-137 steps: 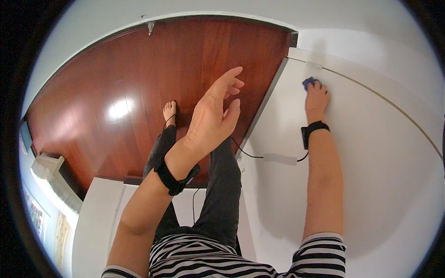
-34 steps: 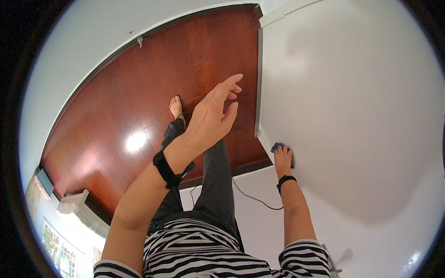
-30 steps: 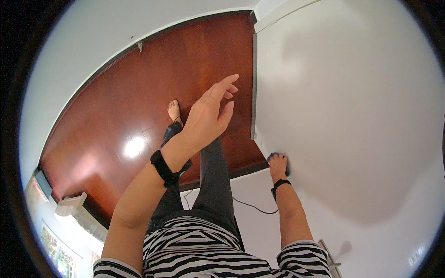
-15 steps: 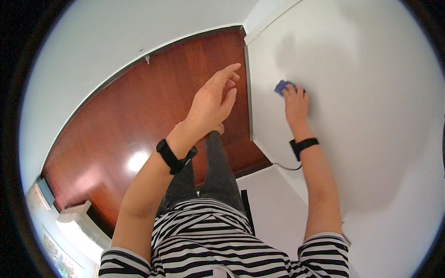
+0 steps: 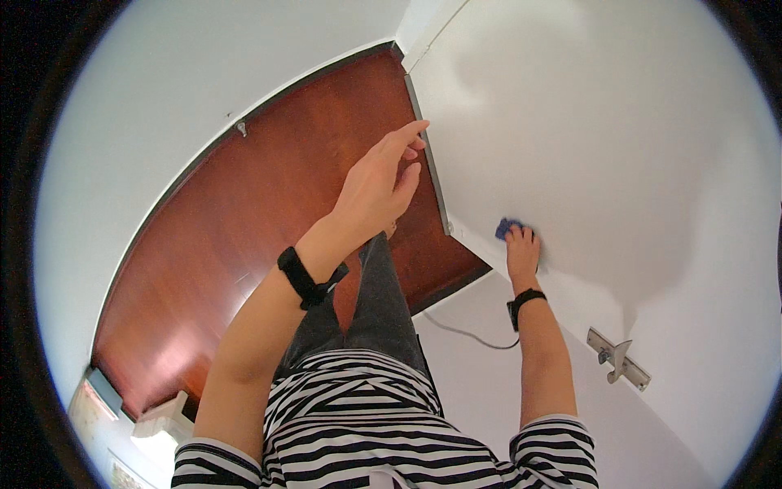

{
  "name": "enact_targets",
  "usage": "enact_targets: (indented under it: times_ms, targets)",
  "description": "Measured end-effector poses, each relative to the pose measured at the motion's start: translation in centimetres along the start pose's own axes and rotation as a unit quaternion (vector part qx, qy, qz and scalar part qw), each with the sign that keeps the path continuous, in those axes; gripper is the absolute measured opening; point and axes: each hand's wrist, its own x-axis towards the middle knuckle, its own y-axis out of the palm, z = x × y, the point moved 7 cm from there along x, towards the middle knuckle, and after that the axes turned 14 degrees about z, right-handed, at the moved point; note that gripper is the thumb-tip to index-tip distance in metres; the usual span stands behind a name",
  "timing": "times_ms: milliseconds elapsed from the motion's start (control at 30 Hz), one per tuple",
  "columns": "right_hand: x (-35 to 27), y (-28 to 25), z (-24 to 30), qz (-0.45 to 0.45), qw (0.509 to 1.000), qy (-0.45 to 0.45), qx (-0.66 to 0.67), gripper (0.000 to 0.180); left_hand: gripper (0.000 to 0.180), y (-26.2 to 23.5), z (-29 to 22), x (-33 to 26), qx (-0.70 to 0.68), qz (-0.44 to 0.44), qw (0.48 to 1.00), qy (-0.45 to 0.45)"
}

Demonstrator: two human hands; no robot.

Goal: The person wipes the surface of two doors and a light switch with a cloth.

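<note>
My right hand [image 5: 522, 251] presses a small blue cloth [image 5: 507, 226] against a white door [image 5: 562, 155]. Its fingers are bent over the cloth and hide part of it. Out in front of my body, my left hand [image 5: 376, 186] hangs in the air, fingers stretched and thumb apart, with nothing in it. It appears over the reddish-brown wooden floor [image 5: 236, 204] and the door's edge strip. Each wrist wears a black strap.
A metal door handle [image 5: 621, 359] on a long plate sticks out below and right of my right hand. A small door stop [image 5: 242, 128] stands by the far skirting. A thin cable [image 5: 468, 332] runs toward my right wrist. A pale wall [image 5: 130, 187] curves along the left.
My right hand has slid the cloth down the door, nearer to my body. The door handle has come into fuller view. My left hand has barely moved.
</note>
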Motion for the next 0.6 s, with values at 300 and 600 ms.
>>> enact_targets:
  times_ms: [300, 600]
  targets:
    - [-10.5, 12.0, -1.8, 0.129, 0.968, 0.190, 0.099, 0.021, 0.049, 4.8, 0.6, 0.1, 0.034, 0.098, 0.995, 0.010]
    - [-24.8, 20.9, -6.1, -0.152, 0.521, 0.557, 0.629, 0.048, 0.049, 11.5, -5.7, 1.8, 0.061, 0.216, 0.971, 0.078]
